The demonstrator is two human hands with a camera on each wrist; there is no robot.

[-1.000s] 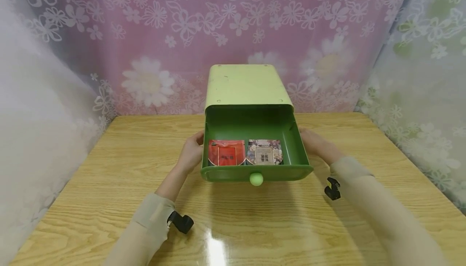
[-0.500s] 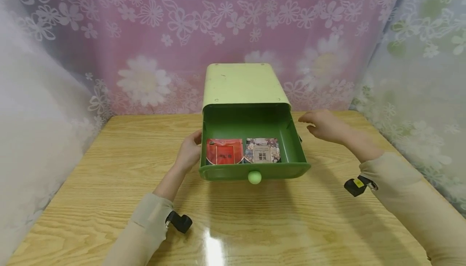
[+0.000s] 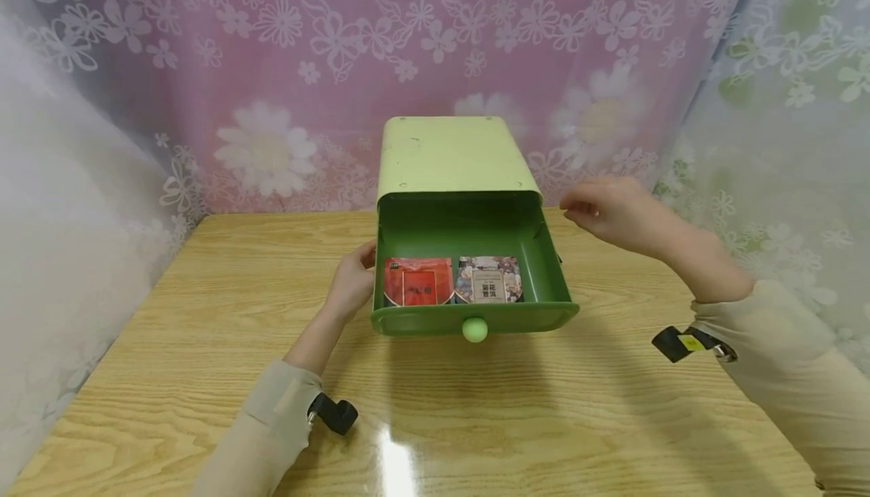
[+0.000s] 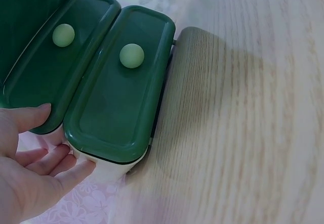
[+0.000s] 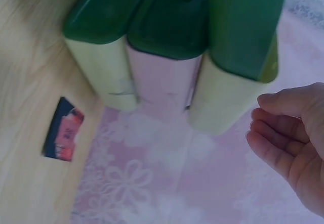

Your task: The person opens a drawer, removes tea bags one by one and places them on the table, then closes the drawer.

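Note:
A stacked drawer cabinet (image 3: pixel 451 151) with a pale yellow-green top has its uppermost green drawer (image 3: pixel 537 270) pulled out. Inside lie a red tea packet (image 3: pixel 418 282) and a flowered tea packet (image 3: pixel 488 281), side by side. My left hand (image 3: pixel 353 282) rests on the cabinet's left side. In the left wrist view its thumb (image 4: pixel 34 117) lies at the edge of the middle drawer front (image 4: pixel 61 64), with relaxed fingertips against the side wall. Raised to the right of the cabinet, my right hand (image 3: pixel 621 214) has loosely bent fingers and holds nothing.
Below sits the bottom drawer front (image 4: pixel 119 90) with a round knob, close to the wood-grain table (image 3: pixel 272 255). A dark and red packet (image 5: pixel 65 133) lies on the table by the cabinet's right side. Flowered curtains (image 3: pixel 435 36) stand behind and at both sides.
My right hand has left the cabinet's right side and moved up and to the right. My left hand and the open drawer have stayed in place.

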